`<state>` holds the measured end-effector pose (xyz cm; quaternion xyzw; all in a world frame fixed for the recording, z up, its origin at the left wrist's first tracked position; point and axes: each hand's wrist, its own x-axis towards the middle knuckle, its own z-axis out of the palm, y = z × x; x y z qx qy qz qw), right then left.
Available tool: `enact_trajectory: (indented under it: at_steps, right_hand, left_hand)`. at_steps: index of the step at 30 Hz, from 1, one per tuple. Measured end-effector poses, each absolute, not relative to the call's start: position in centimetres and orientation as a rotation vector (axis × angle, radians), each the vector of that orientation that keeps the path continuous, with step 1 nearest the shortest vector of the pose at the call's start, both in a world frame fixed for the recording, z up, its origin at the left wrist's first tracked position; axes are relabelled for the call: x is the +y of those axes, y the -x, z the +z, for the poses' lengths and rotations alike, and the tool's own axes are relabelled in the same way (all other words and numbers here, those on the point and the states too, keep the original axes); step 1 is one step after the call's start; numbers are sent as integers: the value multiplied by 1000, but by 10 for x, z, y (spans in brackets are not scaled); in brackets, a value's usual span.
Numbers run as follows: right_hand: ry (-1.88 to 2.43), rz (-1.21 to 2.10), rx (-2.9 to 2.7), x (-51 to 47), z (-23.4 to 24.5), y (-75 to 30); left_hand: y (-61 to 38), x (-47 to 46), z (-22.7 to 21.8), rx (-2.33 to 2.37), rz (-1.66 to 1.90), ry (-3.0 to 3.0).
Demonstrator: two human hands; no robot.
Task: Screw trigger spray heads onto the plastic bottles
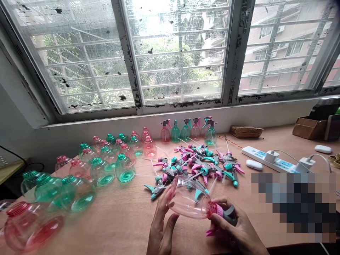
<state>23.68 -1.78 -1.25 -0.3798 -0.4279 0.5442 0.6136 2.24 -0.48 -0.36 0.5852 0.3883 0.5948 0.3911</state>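
Note:
A clear pink spray bottle (187,202) lies tilted between my hands, its base to the left and its neck to the right. My right hand (233,226) is closed around its neck and the grey and pink trigger sprayer (230,215) on it, with the pink trigger pointing down. My left hand (162,219) is at the base, fingers stretched out and touching it, thumb apart from the bottle. Just beyond lies a heap of loose trigger sprayers (202,164) in grey, pink and teal, with thin tubes.
Open-necked green bottles (126,170) and pink bottles (33,226) cover the table's left side. Several bottles with sprayers (210,134) stand by the window wall. At right are a power strip (271,159) with plugs, a white case (254,165) and a cardboard box (309,127).

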Motion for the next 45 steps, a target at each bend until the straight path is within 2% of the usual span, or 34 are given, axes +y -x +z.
enact_trajectory:
  at_steps: [9, 22, 45]
  right_hand:
    - [948, 1206, -1059, -15, -25, -240]
    - [858, 1305, -996, -16, -22, -240]
    - [968, 1215, -1055, -15, -25, -240]
  left_hand:
    - [-21, -5, -9, 934, 1521, -1409]
    - [-23, 1, -9, 957, 1664, -1496]
    - [-21, -1, -7, 966, 1536, -1465]
